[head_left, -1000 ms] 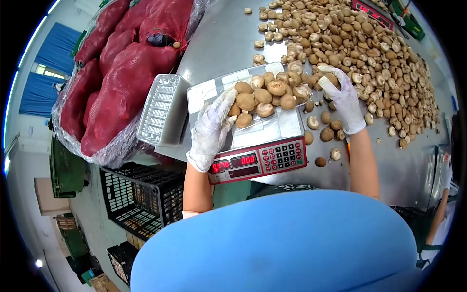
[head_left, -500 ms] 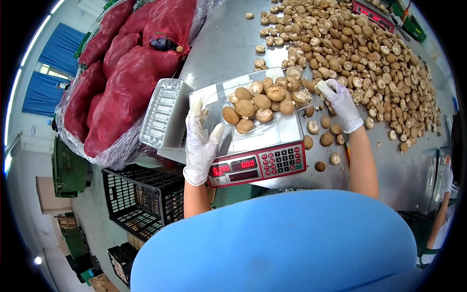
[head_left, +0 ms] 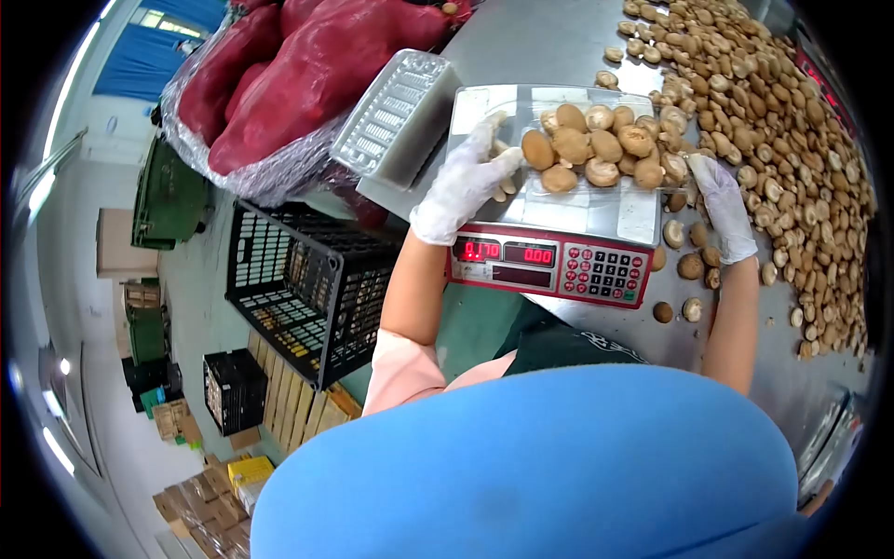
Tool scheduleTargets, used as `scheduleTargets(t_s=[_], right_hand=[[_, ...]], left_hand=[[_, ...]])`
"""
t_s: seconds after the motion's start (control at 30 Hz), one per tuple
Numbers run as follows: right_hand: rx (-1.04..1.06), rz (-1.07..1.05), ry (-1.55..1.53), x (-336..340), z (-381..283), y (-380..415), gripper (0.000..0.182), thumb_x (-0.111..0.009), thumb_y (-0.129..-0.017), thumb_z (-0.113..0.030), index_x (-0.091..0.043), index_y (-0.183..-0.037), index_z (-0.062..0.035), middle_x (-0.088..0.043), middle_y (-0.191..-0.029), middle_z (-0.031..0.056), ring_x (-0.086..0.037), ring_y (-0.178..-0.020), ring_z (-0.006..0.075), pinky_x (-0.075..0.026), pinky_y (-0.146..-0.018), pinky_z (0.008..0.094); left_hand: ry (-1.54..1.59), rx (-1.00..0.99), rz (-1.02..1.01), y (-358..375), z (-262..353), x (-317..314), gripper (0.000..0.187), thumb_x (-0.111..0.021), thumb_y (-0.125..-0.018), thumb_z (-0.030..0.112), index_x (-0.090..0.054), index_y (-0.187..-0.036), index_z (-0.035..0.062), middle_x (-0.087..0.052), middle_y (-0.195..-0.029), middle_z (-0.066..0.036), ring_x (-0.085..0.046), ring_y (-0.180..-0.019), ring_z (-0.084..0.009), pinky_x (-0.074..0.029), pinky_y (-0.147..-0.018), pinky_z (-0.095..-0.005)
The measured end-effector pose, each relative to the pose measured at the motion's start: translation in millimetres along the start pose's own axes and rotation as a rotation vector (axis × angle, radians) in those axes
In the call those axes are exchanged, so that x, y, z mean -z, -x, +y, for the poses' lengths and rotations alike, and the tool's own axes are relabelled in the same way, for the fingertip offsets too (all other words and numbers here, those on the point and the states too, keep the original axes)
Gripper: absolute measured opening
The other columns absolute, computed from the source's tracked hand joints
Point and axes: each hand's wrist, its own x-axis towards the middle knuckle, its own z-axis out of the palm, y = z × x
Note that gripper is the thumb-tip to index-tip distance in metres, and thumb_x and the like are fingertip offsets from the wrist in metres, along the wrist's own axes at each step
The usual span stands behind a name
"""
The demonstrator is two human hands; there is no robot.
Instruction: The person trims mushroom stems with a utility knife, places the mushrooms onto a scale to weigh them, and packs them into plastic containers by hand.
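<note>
A digital scale (head_left: pixel 551 265) with a red front and keypad carries a clear plastic tray (head_left: pixel 573 189) heaped with brown mushrooms (head_left: pixel 605 145). Its red display reads about 0.170. My left hand (head_left: pixel 463 182), in a white glove, is at the plate's left side with fingers apart, close to the tray's left end and holding nothing. At the tray's right end is my gloved right hand (head_left: pixel 724 207), its fingers drawn together; whether they grip the tray rim or a mushroom is hidden. Several loose mushrooms (head_left: pixel 690 266) lie on the metal table below that hand.
A large mushroom pile (head_left: pixel 782 158) covers the table's right side. Left of the scale stands a stack of clear trays (head_left: pixel 396 116). Red mesh sacks (head_left: pixel 317 79) lie beyond it in plastic wrap. Black crates (head_left: pixel 312 289) and a wooden pallet (head_left: pixel 289 401) are on the floor.
My view has swung left, so the scale and table appear farther right and up. The display went from about 0.195 to 0.170. Both hands remain at the tray's two ends.
</note>
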Motion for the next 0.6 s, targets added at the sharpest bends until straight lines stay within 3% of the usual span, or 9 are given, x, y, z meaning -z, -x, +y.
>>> scheduleTargets(t_s=[0.17,0.23,0.3,0.37,0.43,0.5,0.6], right_hand=[[-0.06,-0.039,0.06,-1.6,10.6,7.5,0.03,-0.056,-0.104,-0.033,-0.068,-0.102,-0.005,-0.052,-0.072,-0.0063,-0.045,-0.064,0.0049,-0.038,-0.059,0.0235],[0.023,-0.075,-0.016,1.4,5.1,23.6,0.029,-0.056,-0.104,-0.03,-0.067,-0.099,-0.0047,-0.053,-0.073,-0.0052,-0.046,-0.065,0.0055,-0.039,-0.061,0.0241],[0.135,0.022,0.035,11.5,27.1,36.3,0.029,-0.055,-0.104,-0.03,-0.066,-0.097,-0.0037,-0.056,-0.073,-0.004,-0.048,-0.065,0.0057,-0.04,-0.06,0.0256],[-0.043,-0.026,-0.048,32.0,17.5,68.5,0.031,-0.055,-0.105,-0.031,-0.067,-0.097,-0.0039,-0.056,-0.072,-0.004,-0.048,-0.063,0.0053,-0.041,-0.059,0.0252],[-0.114,0.066,-0.085,48.5,19.1,101.5,0.03,-0.056,-0.104,-0.032,-0.069,-0.101,-0.0041,-0.056,-0.071,-0.0044,-0.046,-0.061,0.0045,-0.04,-0.056,0.0239],[-0.057,0.153,-0.099,69.0,29.4,135.0,0.03,-0.057,-0.104,-0.032,-0.069,-0.101,-0.0038,-0.056,-0.071,-0.0051,-0.047,-0.061,0.0044,-0.039,-0.055,0.0241],[-0.167,0.308,-0.071,100.4,29.5,192.3,0.03,-0.058,-0.103,-0.03,-0.07,-0.101,-0.0032,-0.056,-0.071,-0.0058,-0.046,-0.061,0.0042,-0.039,-0.056,0.0236]], left_hand=[[0.05,0.04,-0.046,-1.2,-2.6,-13.1,0.064,-0.058,-0.099,0.011,-0.029,-0.154,-0.0018,-0.057,-0.09,-0.003,-0.064,-0.068,-0.011,-0.049,-0.054,-0.0209],[0.019,0.049,-0.012,4.1,4.1,-21.5,0.065,-0.059,-0.097,0.006,-0.03,-0.155,0.0,-0.056,-0.084,-0.002,-0.064,-0.065,-0.0108,-0.049,-0.053,-0.0207],[-0.001,-0.045,0.007,7.0,-9.2,-34.4,0.066,-0.059,-0.095,0.003,-0.031,-0.155,0.0019,-0.057,-0.085,-0.002,-0.06,-0.06,-0.0084,-0.048,-0.053,-0.0201],[0.172,-0.002,-0.072,23.3,-4.0,-53.9,0.073,-0.058,-0.093,-0.003,-0.026,-0.158,0.0048,-0.058,-0.087,-0.001,-0.055,-0.06,-0.0063,-0.047,-0.053,-0.0199],[0.135,-0.024,-0.102,34.4,-2.4,-78.8,0.079,-0.06,-0.09,-0.008,-0.025,-0.159,0.0048,-0.049,-0.084,0.002,-0.049,-0.069,-0.0036,-0.048,-0.06,-0.0203],[0.13,-0.018,-0.16,47.3,7.6,-105.1,0.08,-0.06,-0.089,-0.009,-0.026,-0.16,0.0086,-0.049,-0.085,0.002,-0.049,-0.068,-0.0042,-0.048,-0.06,-0.0208],[0.23,-0.03,-0.316,54.2,5.8,-147.6,0.083,-0.059,-0.09,-0.009,-0.023,-0.161,0.0121,-0.054,-0.09,0.0,-0.052,-0.069,-0.006,-0.05,-0.061,-0.0212]])
